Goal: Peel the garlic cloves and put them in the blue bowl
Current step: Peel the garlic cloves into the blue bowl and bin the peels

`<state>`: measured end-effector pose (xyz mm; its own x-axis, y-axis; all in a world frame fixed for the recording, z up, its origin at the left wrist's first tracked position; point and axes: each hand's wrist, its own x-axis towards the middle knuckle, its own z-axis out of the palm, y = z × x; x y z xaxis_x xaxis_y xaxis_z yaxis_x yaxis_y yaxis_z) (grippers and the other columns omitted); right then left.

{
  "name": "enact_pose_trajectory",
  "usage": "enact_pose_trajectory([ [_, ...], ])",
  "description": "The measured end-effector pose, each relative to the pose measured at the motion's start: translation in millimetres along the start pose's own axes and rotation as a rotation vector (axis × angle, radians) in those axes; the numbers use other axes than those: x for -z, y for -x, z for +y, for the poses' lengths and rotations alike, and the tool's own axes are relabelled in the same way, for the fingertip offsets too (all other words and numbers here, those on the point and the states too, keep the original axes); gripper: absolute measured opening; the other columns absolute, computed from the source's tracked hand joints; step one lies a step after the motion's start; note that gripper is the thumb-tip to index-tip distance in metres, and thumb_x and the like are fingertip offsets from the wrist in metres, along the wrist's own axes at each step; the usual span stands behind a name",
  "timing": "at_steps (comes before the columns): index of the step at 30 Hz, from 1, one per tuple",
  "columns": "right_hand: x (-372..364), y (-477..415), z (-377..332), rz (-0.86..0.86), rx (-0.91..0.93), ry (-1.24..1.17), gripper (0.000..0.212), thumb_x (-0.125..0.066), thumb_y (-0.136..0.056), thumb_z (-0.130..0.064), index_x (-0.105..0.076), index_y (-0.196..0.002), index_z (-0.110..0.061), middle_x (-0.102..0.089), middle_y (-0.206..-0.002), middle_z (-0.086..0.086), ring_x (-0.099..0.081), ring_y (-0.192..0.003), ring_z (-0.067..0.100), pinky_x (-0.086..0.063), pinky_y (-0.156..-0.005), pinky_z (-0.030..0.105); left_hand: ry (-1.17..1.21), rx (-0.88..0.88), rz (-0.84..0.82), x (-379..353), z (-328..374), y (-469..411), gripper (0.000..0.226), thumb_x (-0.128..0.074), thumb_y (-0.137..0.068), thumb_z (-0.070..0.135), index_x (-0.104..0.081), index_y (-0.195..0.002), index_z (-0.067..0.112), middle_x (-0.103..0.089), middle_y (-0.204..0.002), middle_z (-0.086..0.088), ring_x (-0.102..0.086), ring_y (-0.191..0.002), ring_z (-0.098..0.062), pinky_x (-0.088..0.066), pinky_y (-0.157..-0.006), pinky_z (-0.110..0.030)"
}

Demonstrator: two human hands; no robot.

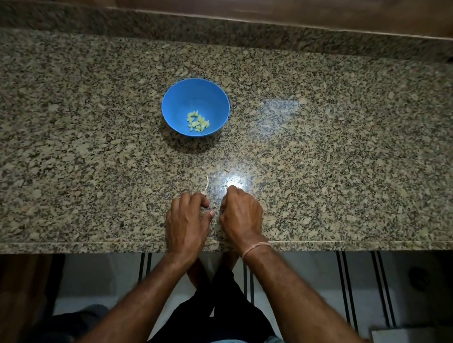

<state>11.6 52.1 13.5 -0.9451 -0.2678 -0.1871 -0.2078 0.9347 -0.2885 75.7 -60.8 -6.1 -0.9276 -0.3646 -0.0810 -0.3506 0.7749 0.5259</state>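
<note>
The blue bowl point(175, 100) stands on the granite counter point(328, 151) left of centre, with several pale peeled garlic cloves point(198, 122) in its bottom. Near the counter's front edge, my left hand point(187, 222) grips a garlic head that is mostly hidden under the fingers; only its dry stem point(206, 182) sticks out past them. My right hand point(239, 215) sits just to the right, knuckles up and fingers curled down toward the counter. Whatever is under those fingers is hidden.
A small scrap of garlic skin point(226, 169) lies on the counter beyond my hands. A raised granite ledge point(229, 32) and a wooden wall close off the back. Below the front edge are tiled floor and my legs.
</note>
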Motion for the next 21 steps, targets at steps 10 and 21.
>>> enact_pose_trajectory([
  [10, 20, -2, 9, -0.153, -0.386, -0.976, 0.024, -0.074, -0.097, -0.026, -0.07, -0.077, -0.013, -0.074, -0.077, 0.009, -0.074, -0.071, 0.024, -0.065, -0.067, 0.037, 0.542, 0.297, -0.213, 8, 23, -16, 0.013, -0.057, -0.107, 0.034, -0.065, -0.105, 0.025, -0.071, -0.098, 0.005, -0.068, -0.088, -0.01, -0.051, -0.068, -0.026],
  [21, 7, 12, 15, -0.032, -0.104, -0.843, 0.042, -0.063, -0.104, -0.039, -0.053, -0.066, -0.023, -0.05, -0.061, -0.01, -0.042, -0.055, 0.003, -0.039, -0.055, 0.02, 0.49, -0.016, -0.328, 9, 11, -12, 0.02, -0.038, -0.113, 0.035, -0.052, -0.101, 0.028, -0.061, -0.087, 0.004, -0.058, -0.077, -0.013, -0.049, -0.066, -0.037],
])
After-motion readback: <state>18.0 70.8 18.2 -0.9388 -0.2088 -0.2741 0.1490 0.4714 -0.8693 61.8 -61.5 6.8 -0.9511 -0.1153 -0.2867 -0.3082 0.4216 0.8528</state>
